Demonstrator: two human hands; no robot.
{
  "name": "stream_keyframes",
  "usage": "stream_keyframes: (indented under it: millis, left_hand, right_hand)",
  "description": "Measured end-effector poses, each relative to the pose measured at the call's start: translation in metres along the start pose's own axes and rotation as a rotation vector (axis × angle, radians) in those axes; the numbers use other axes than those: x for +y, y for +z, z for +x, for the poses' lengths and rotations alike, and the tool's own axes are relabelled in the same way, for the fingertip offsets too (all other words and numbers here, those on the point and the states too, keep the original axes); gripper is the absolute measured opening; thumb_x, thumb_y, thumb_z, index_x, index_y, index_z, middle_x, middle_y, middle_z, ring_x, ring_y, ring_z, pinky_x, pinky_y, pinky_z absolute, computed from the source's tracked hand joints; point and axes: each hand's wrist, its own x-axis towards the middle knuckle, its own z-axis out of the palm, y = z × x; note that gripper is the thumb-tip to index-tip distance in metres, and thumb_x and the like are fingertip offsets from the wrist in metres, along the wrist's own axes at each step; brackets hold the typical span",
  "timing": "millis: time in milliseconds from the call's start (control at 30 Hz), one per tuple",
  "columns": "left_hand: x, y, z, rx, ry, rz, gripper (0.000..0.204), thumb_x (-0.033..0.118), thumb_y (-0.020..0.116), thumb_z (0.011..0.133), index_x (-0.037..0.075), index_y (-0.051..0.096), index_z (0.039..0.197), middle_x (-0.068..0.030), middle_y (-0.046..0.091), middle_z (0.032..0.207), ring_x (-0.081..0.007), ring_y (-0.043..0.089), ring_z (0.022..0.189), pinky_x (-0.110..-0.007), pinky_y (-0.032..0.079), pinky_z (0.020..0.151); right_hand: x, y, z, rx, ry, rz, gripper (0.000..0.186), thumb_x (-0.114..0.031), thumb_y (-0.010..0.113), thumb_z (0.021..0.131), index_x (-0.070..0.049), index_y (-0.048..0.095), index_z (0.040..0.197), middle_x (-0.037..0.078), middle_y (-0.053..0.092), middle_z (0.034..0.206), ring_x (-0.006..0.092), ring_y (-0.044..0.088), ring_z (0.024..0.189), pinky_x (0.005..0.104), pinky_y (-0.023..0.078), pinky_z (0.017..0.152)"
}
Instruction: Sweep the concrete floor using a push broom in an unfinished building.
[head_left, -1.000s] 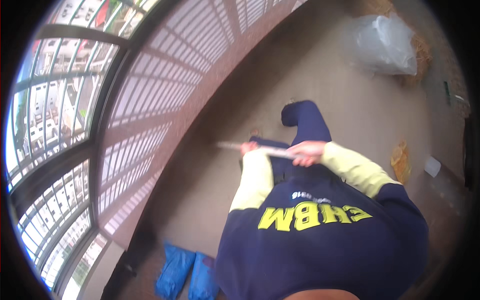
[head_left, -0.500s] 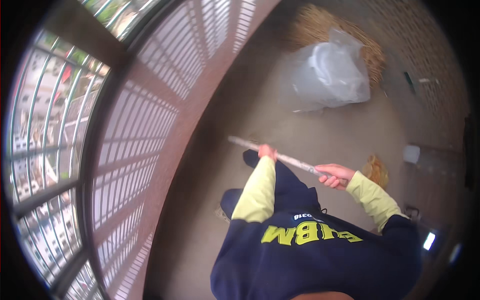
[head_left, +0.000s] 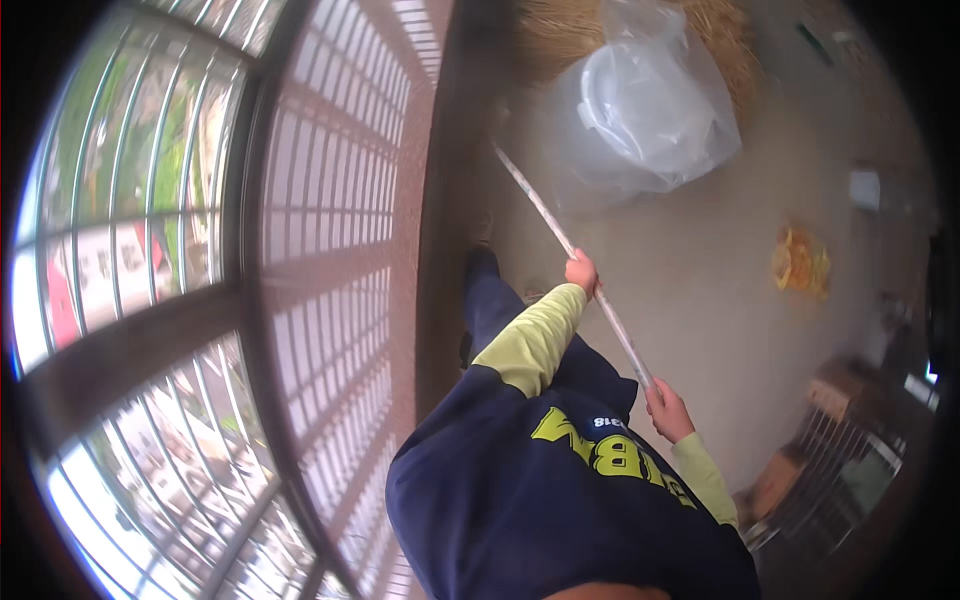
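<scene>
A long, thin, pale pole (head_left: 541, 207) slants across the middle of the view, its far end up by the dark base of the wall and its near end close to my body. My left hand (head_left: 582, 272) is wrapped round the pole partway along. Lower down, my right hand (head_left: 668, 412) grips it near the near end, with the thumb along the shaft. Blur and shadow hide what, if anything, is on the far tip. Under the pole, my left leg (head_left: 483, 282) is stepped forward beside the wall.
A big clear plastic bag (head_left: 660, 120) with something white and round inside stands on the floor ahead, against a heap of straw (head_left: 735, 40). On the left runs a barred window (head_left: 130, 160). To the right lies a yellowish bag (head_left: 801, 264); boxes (head_left: 780, 480) and a wire rack (head_left: 825, 495) stand nearer.
The pole has swung from nearly level to steep, its far end now pointing ahead along the wall. Both hands kept hold; my right hand came lower. The view has turned and shifted.
</scene>
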Motion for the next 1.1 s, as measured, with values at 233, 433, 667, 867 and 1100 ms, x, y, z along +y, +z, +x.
stream_keyframes:
  millis: [233, 433, 667, 867, 1100]
  left_hand:
    - [0.034, -0.072, 0.06, -0.525, -0.225, 0.954, 0.055, 0.042, 0.049, 0.077, -0.009, 0.052, 0.096, -0.0187, 0.06, 0.075, -0.0293, 0.06, 0.069, -0.036, 0.05, 0.06]
    - [0.119, -0.045, 0.077, -0.206, -0.062, 0.277, 0.038, 0.029, 0.048, 0.078, -0.008, 0.051, 0.086, -0.0153, 0.056, 0.069, -0.0248, 0.055, 0.058, -0.035, 0.043, 0.054]
    - [0.17, -0.054, 0.108, -0.436, -0.035, 0.512, 0.032, 0.023, 0.045, 0.082, -0.004, 0.039, 0.097, -0.017, 0.051, 0.076, -0.031, 0.056, 0.07, -0.041, 0.049, 0.055]
    - [0.023, -0.055, -0.003, -0.722, -0.42, 0.858, 0.026, 0.021, 0.045, 0.081, 0.004, 0.045, 0.101, -0.0125, 0.055, 0.085, -0.0254, 0.059, 0.069, -0.038, 0.051, 0.057]
    - [-0.224, -0.052, -0.212, -1.265, -0.793, 1.601, 0.024, 0.025, 0.041, 0.087, 0.004, 0.05, 0.094, -0.0092, 0.058, 0.081, -0.0191, 0.058, 0.079, -0.028, 0.049, 0.067]
  right_hand:
    - [-0.052, 0.081, 0.035, 0.03, 0.145, 0.143, 0.027, -0.023, 0.05, 0.081, -0.005, 0.051, 0.1, 0.008, 0.05, 0.059, 0.0205, 0.049, 0.049, 0.0303, 0.04, 0.047]
    - [-0.102, 0.092, 0.064, 0.163, -0.192, 0.12, 0.033, -0.024, 0.052, 0.079, -0.005, 0.048, 0.106, 0.022, 0.056, 0.079, 0.0382, 0.054, 0.078, 0.0408, 0.044, 0.064]
    - [-0.125, 0.116, 0.123, 0.285, -0.249, 0.139, 0.026, -0.028, 0.05, 0.079, -0.004, 0.047, 0.089, 0.023, 0.055, 0.074, 0.0401, 0.053, 0.075, 0.0472, 0.041, 0.065]
    - [0.028, 0.115, 0.009, 0.395, -0.165, 0.143, 0.022, -0.027, 0.049, 0.078, -0.005, 0.05, 0.084, 0.021, 0.056, 0.074, 0.039, 0.053, 0.073, 0.0463, 0.042, 0.067]
    - [0.232, 0.142, -0.238, 0.516, 0.321, 0.115, 0.016, -0.021, 0.051, 0.074, -0.006, 0.054, 0.08, 0.016, 0.058, 0.07, 0.0324, 0.058, 0.07, 0.0419, 0.046, 0.065]
